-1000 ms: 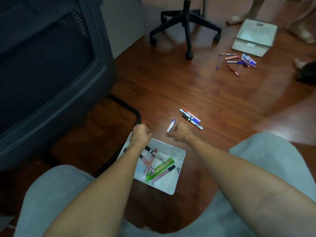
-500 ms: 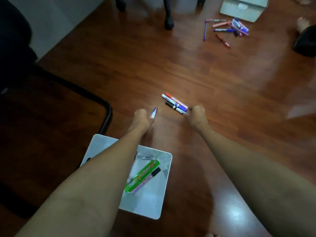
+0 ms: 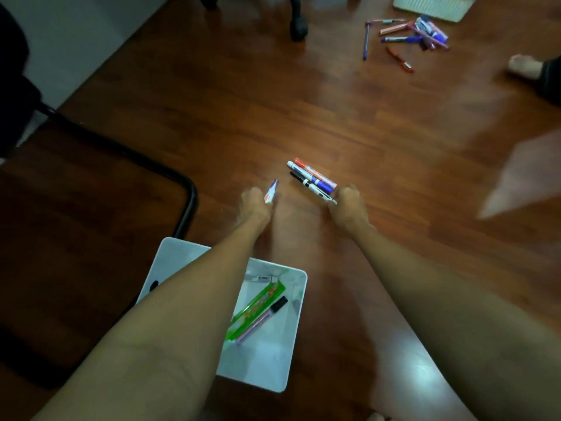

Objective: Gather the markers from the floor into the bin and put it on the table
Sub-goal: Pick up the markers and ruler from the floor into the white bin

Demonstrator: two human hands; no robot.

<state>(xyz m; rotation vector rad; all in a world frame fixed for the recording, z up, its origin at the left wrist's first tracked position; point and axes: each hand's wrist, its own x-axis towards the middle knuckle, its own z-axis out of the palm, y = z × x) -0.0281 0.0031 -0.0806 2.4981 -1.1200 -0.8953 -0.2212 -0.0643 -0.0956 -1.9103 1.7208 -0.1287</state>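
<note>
Both hands out at the floor markers, bin left behind my wrists

The purple marker was pinched in my left hand, tip poking out past the knuckles, and the cluster of three markers lay just ahead of my right hand, whose fingers were curled on the near end of the black-and-white one; a firm grip, I couldn't tell. A second earlier both fists sat right at the white bin; by now they'd reached forward, so the bin sat back under my left forearm, holding a green pack and a few markers. So pickup was underway. The far pile lay way beyond both hands.
</note>
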